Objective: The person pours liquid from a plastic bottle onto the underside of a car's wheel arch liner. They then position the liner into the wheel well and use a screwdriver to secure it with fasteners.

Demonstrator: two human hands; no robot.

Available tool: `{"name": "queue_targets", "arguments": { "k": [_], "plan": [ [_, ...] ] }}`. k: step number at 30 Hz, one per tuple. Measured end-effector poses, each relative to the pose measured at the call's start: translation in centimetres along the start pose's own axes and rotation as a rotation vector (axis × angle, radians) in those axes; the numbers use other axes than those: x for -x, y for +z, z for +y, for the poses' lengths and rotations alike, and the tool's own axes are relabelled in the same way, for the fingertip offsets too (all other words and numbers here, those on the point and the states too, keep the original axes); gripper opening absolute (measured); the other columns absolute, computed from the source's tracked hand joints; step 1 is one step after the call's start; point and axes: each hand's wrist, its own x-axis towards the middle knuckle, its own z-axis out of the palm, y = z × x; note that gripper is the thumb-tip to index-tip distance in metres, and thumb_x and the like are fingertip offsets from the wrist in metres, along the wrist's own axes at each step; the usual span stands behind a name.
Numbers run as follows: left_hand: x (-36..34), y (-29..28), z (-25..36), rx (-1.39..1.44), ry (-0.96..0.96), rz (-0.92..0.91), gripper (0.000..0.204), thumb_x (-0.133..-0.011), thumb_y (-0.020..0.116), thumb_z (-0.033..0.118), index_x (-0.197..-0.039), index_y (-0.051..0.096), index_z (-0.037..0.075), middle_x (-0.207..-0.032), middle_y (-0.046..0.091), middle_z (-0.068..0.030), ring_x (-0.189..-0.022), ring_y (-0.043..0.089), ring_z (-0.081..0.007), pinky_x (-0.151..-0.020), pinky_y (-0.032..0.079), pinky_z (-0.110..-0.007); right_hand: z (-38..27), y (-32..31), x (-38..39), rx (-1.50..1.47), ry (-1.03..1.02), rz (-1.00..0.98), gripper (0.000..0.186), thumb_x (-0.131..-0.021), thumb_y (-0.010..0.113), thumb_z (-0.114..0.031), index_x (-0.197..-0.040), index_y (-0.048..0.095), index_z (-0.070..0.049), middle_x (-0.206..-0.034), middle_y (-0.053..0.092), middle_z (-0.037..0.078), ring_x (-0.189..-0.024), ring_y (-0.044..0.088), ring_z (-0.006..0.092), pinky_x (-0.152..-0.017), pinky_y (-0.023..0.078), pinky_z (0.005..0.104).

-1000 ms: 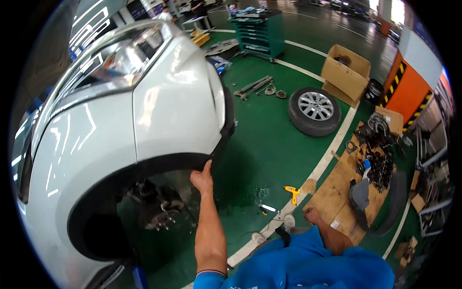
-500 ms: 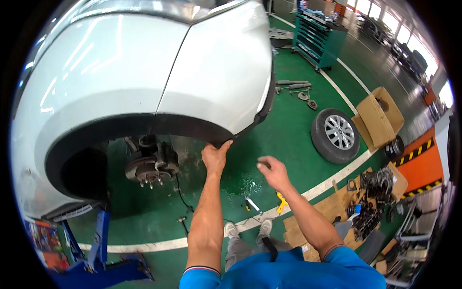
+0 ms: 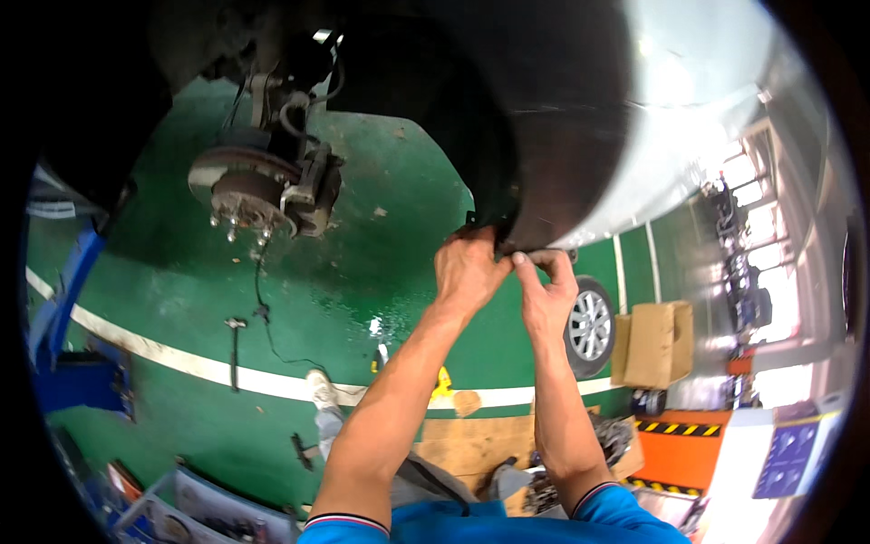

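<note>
At the far left stands one blue lift (image 3: 68,295), and near me on the left is a grey bin (image 3: 204,494) with several small things in it. Far left of centre hangs one brake disc (image 3: 227,168); I count three wheel studs (image 3: 233,234) on its hub. Nearer, one hammer (image 3: 235,354) lies on the green floor (image 3: 181,308), left of my one visible shoe (image 3: 322,390). Part of one yellow tool (image 3: 441,384) shows beside my left forearm. My left hand (image 3: 468,270) is half curled, its fingers going up behind the dark wheel-arch trim (image 3: 571,127), so I cannot tell what they have hold of. The trim runs along the pale car body just beyond my hands. My right hand (image 3: 549,286) is nearly closed, thumb and bent forefinger pinching the trim's lower corner. To the right are one wheel (image 3: 589,328), one open cardboard box (image 3: 662,344) and an orange pillar base (image 3: 680,446) with two black-and-yellow striped bands. The blue panel (image 3: 787,461) at the near right carries pale print, too small to read.
</note>
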Motion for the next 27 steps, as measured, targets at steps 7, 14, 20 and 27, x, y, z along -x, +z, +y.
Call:
{"name": "queue_targets", "arguments": {
  "k": [7,14,20,27],
  "plan": [
    [-0.2,0.7,-2.6,0.147,0.078,-0.006,0.039,-0.070,0.072,0.017,-0.105,0.064,0.001,-0.089,0.069,-0.0175,-0.084,0.065,-0.0372,-0.098,0.044,-0.045,3.0,2.2,0.6,-0.066,-0.024,0.053,0.016,-0.084,0.072,-0.002,-0.080,0.056,-0.001,-0.081,0.057,0.003,-0.074,0.051,0.0113,-0.070,0.041,0.0239],
    [0.2,0.0,-4.5,0.351,0.062,-0.167,0.053,-0.077,0.069,0.015,-0.127,0.055,0.002,-0.113,0.065,-0.0202,-0.106,0.060,-0.0379,-0.109,0.033,-0.050,3.7,3.2,0.4,-0.087,-0.144,0.052,0.014,-0.086,0.066,0.005,-0.083,0.055,-0.003,-0.086,0.058,0.001,-0.078,0.051,0.0066,-0.072,0.042,0.0197],
    [-0.3,-1.0,-6.4,0.544,0.096,-0.301,0.049,-0.081,0.066,0.010,-0.128,0.054,0.003,-0.124,0.058,-0.0228,-0.115,0.052,-0.0448,-0.102,0.039,-0.051,5.2,3.4,0.4,-0.013,-0.169,0.122,0.014,-0.084,0.070,0.002,-0.080,0.057,-0.003,-0.079,0.058,-0.001,-0.072,0.050,0.0054,-0.067,0.041,0.0183],
    [-0.8,0.5,-7.7,0.524,0.219,-0.221,0.048,-0.079,0.069,0.007,-0.126,0.057,0.003,-0.111,0.065,-0.0195,-0.106,0.060,-0.0371,-0.103,0.040,-0.049,5.6,3.4,1.0,0.022,-0.087,0.191,0.011,-0.085,0.072,-0.003,-0.078,0.065,0.000,-0.072,0.060,-0.003,-0.065,0.051,0.0043,-0.059,0.041,0.0184]
  ]
}}
